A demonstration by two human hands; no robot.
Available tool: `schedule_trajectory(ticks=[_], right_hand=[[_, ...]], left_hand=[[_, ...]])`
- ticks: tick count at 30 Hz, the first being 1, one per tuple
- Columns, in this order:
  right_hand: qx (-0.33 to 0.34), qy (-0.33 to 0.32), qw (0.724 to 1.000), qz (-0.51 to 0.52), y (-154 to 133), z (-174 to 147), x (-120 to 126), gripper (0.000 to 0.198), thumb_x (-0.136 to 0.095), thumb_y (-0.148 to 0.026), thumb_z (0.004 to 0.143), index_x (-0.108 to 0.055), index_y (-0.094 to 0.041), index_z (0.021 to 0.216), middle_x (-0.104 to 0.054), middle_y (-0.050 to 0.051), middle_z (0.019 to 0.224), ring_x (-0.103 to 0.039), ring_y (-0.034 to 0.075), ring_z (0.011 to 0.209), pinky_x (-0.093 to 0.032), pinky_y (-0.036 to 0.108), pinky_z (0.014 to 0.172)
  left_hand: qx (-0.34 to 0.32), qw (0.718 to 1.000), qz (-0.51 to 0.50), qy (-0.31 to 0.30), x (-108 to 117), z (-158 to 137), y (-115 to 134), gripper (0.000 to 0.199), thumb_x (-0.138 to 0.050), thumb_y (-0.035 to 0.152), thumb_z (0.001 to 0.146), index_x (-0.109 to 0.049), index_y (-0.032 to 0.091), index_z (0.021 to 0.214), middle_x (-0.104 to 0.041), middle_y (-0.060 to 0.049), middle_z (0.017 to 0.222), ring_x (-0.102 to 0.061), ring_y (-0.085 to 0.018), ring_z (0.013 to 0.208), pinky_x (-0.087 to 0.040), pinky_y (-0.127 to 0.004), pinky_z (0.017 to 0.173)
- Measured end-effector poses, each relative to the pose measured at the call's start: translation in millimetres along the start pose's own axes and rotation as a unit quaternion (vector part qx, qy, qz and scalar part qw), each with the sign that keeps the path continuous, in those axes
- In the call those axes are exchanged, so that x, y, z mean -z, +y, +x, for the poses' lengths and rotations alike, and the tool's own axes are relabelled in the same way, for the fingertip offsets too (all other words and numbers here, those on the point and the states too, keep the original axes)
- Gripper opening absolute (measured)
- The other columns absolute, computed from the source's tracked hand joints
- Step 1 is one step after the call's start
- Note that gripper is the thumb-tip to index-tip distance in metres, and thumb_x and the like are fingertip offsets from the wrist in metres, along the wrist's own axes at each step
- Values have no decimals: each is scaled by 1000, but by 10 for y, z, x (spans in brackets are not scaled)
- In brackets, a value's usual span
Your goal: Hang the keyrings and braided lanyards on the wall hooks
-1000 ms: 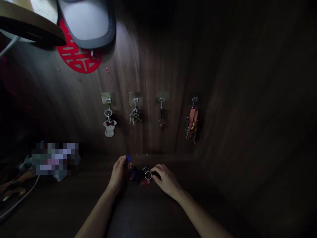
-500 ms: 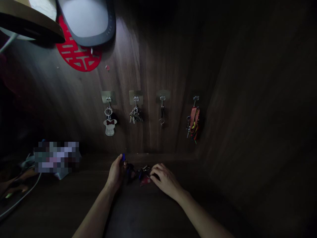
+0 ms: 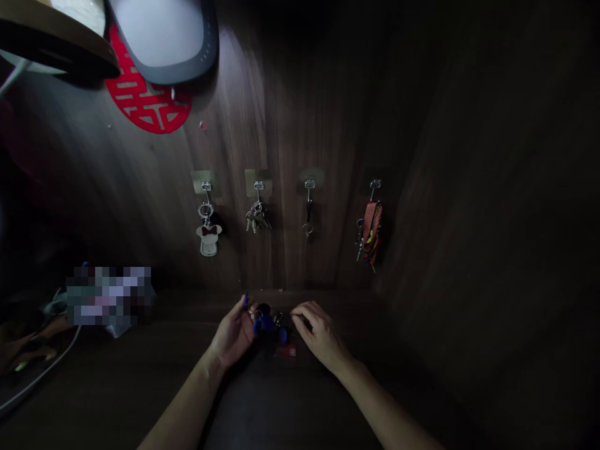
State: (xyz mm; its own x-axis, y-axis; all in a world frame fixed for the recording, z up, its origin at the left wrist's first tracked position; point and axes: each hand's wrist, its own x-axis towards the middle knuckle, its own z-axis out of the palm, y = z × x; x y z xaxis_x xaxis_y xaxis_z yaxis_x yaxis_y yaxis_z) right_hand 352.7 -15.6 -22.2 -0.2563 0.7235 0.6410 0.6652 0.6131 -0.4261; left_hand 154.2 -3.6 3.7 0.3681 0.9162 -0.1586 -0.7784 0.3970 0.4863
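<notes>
Both hands worked one key bunch [image 3: 270, 326] held just above the dark shelf [image 3: 140, 387]: the left hand [image 3: 233, 334] gripped its blue-tagged end, and the right hand [image 3: 319, 332] pinched the ring end. A red tag [image 3: 286, 352] hung below. The bunch was not yet hung. Beyond, four wall hooks [image 3: 309, 184] carried keys. Compared with one second earlier, the bunch had been lifted slightly.

Both hands [image 3: 281, 334] on a key bunch [image 3: 269, 324] below wall hooks [image 3: 256, 185]
</notes>
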Motion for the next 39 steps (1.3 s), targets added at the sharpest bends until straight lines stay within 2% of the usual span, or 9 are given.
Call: schedule_trajectory(ticks=[7,11,13,17,19,23,28,32,39], right_hand=[[-24,-54,997,-45,89,-30,-41,16,-50,-12,83,-61,-24,85,-64,1,83,-57,18,82,-45,32,77],[-48,-92,993,-63,138,-50,-37,18,-53,-11,81,-62,-25,89,-65,0,88,-58,18,88,-43,34,86],[-52,-111,990,-63,132,-58,-30,20,-54,-11,80,-62,-26,92,-65,0,92,-57,18,92,-40,35,90],[-73,-138,985,-77,122,-70,-39,21,-55,-14,80,-62,-26,96,-63,1,97,-55,20,97,-39,37,90],[-81,-142,983,-83,126,-69,-47,18,-54,-13,80,-62,-25,91,-62,1,97,-54,20,96,-39,37,88],[-71,-142,983,-88,127,-52,-35,13,-52,-11,79,-58,-22,77,-61,1,89,-55,19,89,-41,33,81],[-96,-96,990,-29,136,-38,-6,11,-46,-15,83,-52,-23,78,-61,0,80,-58,16,78,-44,28,71],[-130,-43,988,74,172,-35,-31,10,-42,-21,86,-50,-23,80,-60,-1,71,-60,14,66,-45,24,59],[-179,56,947,260,146,7,-49,16,-47,-37,85,-50,-22,81,-61,0,69,-60,12,54,-48,22,50]], left_hand=[[-41,998,39,23,77,29,100,25,-46,27,88,-51,16,67,-52,4,54,-53,-7,44,-48,-19,51],[-51,982,157,91,160,56,171,31,-54,41,80,-52,16,61,-44,7,43,-47,-8,37,-41,-20,43],[-91,952,250,148,204,74,191,35,-58,48,73,-52,16,59,-40,8,40,-41,-7,33,-35,-19,39],[-224,827,460,235,298,119,218,42,-54,60,65,-51,18,60,-46,7,45,-41,-9,38,-33,-20,41],[-251,781,514,251,340,140,235,42,-51,61,65,-51,19,62,-50,5,49,-46,-11,43,-35,-21,44],[-267,728,571,268,398,156,283,33,-51,52,69,-57,19,67,-58,1,58,-56,-17,60,-41,-24,55],[-249,668,631,305,425,106,336,13,-57,35,71,-62,24,69,-65,-2,71,-60,-23,78,-40,-26,65],[-237,676,629,302,414,42,321,6,-68,26,64,-63,26,67,-59,-1,62,-59,-25,78,-36,-26,66],[-318,721,577,214,349,50,207,19,-72,11,58,-67,26,69,-59,-4,81,-46,-30,108,-37,-29,83]])
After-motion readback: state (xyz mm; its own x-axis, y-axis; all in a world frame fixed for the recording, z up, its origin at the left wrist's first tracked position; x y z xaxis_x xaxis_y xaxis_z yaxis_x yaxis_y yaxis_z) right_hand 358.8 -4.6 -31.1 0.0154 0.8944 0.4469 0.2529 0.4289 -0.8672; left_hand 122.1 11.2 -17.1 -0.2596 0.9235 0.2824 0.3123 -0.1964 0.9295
